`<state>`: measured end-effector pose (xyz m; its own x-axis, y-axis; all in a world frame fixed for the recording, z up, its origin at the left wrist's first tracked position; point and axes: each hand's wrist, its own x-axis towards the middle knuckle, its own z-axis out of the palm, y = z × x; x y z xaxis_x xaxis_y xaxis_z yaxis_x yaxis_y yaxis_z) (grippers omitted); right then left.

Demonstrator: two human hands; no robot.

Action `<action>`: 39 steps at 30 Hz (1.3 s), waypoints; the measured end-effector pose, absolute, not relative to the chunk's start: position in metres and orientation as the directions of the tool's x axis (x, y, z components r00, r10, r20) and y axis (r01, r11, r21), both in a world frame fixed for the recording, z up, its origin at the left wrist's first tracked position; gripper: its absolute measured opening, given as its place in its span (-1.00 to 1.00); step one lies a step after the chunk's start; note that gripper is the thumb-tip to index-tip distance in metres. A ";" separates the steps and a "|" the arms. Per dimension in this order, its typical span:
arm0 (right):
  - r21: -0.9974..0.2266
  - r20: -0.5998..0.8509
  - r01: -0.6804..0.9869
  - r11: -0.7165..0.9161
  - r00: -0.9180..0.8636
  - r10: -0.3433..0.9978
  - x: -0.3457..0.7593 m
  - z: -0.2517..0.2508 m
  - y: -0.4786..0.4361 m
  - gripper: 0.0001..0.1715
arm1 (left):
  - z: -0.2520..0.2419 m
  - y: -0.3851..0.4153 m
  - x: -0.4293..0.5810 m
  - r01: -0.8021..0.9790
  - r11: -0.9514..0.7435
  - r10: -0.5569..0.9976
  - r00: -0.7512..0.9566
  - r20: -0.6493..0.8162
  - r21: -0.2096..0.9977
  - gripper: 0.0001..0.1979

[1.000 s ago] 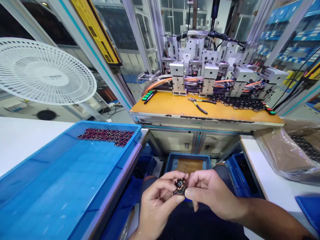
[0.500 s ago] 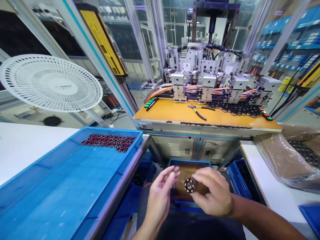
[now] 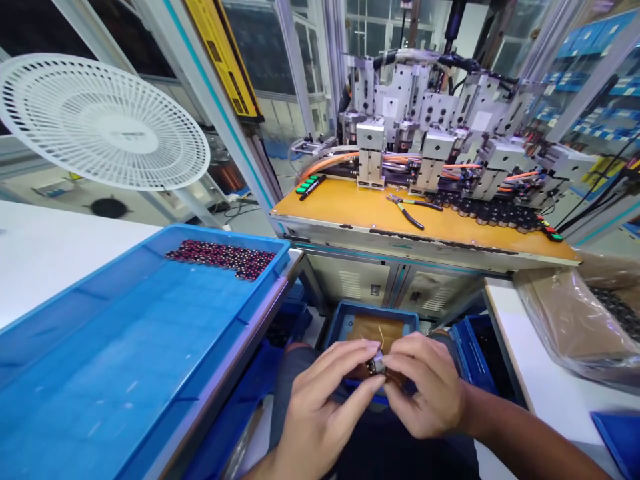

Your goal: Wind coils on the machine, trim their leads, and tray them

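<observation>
Low in the middle of the head view, my left hand (image 3: 320, 407) and my right hand (image 3: 425, 390) meet around a small round wound coil part (image 3: 376, 365) with copper wire. Fingertips of both hands pinch it from either side, over my lap. A thin copper wire end (image 3: 381, 339) sticks up from it. Just behind the hands sits a small blue bin (image 3: 345, 321) with a brown lining.
A large blue tray (image 3: 125, 360) on my left holds a row of dark red parts (image 3: 223, 257) at its far end. Ahead stands a winding machine on an orange bench (image 3: 360, 210) with pliers (image 3: 411, 208) and black coils. A white fan (image 3: 100, 123) is at left, a plastic bag (image 3: 575, 320) at right.
My left hand, which had let go and opened half a second ago, has come back onto the coil part. Both hands now pinch it again. The view shifted slightly down and right.
</observation>
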<state>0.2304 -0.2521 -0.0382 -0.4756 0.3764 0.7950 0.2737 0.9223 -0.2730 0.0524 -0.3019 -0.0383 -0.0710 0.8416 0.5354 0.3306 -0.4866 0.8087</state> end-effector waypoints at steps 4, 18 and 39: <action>-0.541 0.714 0.119 0.833 -0.457 0.530 0.230 -0.024 -0.258 -0.81 | -0.041 -0.305 0.048 0.339 -0.535 0.825 0.009 0.566 0.774 -0.63; -0.855 0.396 0.143 0.498 -0.438 0.807 0.269 -0.014 -0.246 -0.87 | -0.041 -0.304 0.037 0.232 -0.437 0.896 0.023 0.444 0.869 -0.67; -0.817 -0.219 0.461 0.346 -0.804 0.553 0.242 0.027 -0.198 -0.69 | -0.036 -0.315 0.033 0.264 -0.583 0.812 0.148 0.564 0.769 -0.65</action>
<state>0.2421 -0.1983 0.0265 -0.8039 0.5530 -0.2188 0.4606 0.3462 -0.8173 0.0326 -0.3146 -0.0359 0.1482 0.8120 0.5645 0.2644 -0.5825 0.7686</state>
